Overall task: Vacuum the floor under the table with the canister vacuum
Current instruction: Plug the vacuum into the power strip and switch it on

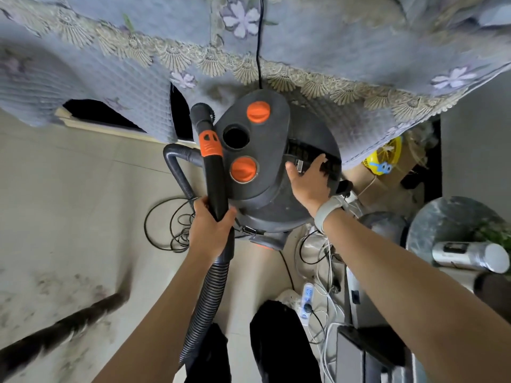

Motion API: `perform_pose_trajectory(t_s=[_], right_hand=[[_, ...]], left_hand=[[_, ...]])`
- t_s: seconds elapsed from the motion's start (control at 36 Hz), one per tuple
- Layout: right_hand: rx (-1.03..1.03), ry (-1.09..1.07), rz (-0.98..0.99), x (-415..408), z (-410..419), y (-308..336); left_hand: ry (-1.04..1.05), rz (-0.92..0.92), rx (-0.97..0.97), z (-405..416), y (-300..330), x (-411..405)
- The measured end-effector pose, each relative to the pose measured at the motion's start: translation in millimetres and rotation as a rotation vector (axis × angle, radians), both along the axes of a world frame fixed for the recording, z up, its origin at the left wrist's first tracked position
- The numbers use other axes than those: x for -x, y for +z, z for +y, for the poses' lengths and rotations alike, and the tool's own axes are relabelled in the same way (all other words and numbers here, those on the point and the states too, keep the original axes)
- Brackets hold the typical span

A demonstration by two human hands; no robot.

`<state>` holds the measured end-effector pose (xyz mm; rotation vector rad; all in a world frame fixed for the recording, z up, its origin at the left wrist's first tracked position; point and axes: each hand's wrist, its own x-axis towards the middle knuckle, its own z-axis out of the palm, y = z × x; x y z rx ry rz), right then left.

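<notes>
Head view, looking down: a black canister vacuum (276,161) with two orange knobs is seen on a pale tiled floor (69,189), at the edge of a table draped in a blue floral tablecloth (110,51). The black wand (214,172), banded in orange, is gripped by the left hand (211,228), fingers wrapped round its lower end. The wand extends up from that grip, lying just left of the canister's lid, its tip near the cloth's hem. A ribbed hose (206,305) runs down from below the hand, and another loop curves behind the wand. The right hand (311,179), fingers spread and relaxed, is laid on the canister's right side, over a dark vented panel; nothing is clasped. A grey wristband is worn on that arm. Coiled black cable (166,225) lies on the floor left of the gripping hand.
</notes>
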<state>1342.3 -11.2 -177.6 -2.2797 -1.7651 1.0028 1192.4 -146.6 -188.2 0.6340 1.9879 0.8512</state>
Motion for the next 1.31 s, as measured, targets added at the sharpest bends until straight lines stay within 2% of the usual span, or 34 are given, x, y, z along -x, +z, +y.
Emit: perform_pose_trajectory(t_s=[0.08, 0.17, 0.25, 0.31, 0.39, 0.42, 0.5, 0.53, 0.67, 0.75, 0.86, 0.94, 1.0, 1.19, 1.25, 1.31], right_hand=[[-0.066, 0.083, 0.074, 2.0, -21.5, 9.5], [-0.116, 0.151, 0.236, 12.0, -48.4, 22.4], [0.022, 0.175, 0.345, 29.2, -64.4, 31.6], [0.063, 0.164, 0.349, 44.1, -69.3, 36.9], [-0.125, 0.134, 0.330, 69.4, -75.1, 47.7], [-0.113, 0.110, 0.388, 79.3, -76.6, 53.0], [0.205, -0.042, 0.680, 112.0, -77.7, 66.2], [0.292, -0.099, 0.724, 119.6, -75.9, 62.2], [0.377, -0.024, 0.717, 139.0, -88.0, 63.6], [0.397, 0.063, 0.748, 152.9, -101.9, 69.6], [0.344, 0.292, 0.675, 176.6, -114.1, 76.8], [0.330, 0.367, 0.676, 183.4, -117.3, 78.5], [0.229, 0.396, 0.645, 177.6, -114.4, 74.1], [-0.449, 0.630, 0.035, 98.4, -62.9, 27.7], [-0.518, 0.699, -0.121, 76.7, -41.9, 17.1], [-0.455, 0.728, -0.195, 63.3, -26.0, 11.8]], left_hand=[[0.000, 0.012, 0.006, -14.8, 9.3, -1.0], [-0.025, 0.040, 0.006, -35.3, 19.2, -0.4], [-0.072, 0.064, 0.003, -56.4, 27.7, 5.1], [-0.123, 0.086, -0.002, -69.5, 32.7, 12.3], [-0.228, 0.107, -0.022, -85.9, 40.8, 24.1], [-0.259, 0.105, -0.021, -90.8, 42.8, 28.4], [-0.320, 0.074, -0.023, -106.0, 48.3, 41.4], [-0.345, 0.062, -0.017, -111.0, 48.6, 46.3], [-0.431, -0.001, 0.040, -132.4, 46.5, 69.2], [-0.334, -0.133, 0.021, -137.6, 50.1, 78.8], [-0.067, -0.411, -0.114, -137.2, 62.1, 91.1], [0.065, -0.383, -0.145, -137.2, 69.2, 100.1], [0.126, -0.358, -0.145, -140.2, 70.4, 106.2], [0.213, -0.259, -0.042, -156.2, 56.2, 104.0], [0.247, -0.244, -0.023, -152.9, 52.2, 96.3], [0.274, -0.233, -0.018, -146.0, 48.1, 88.0]])
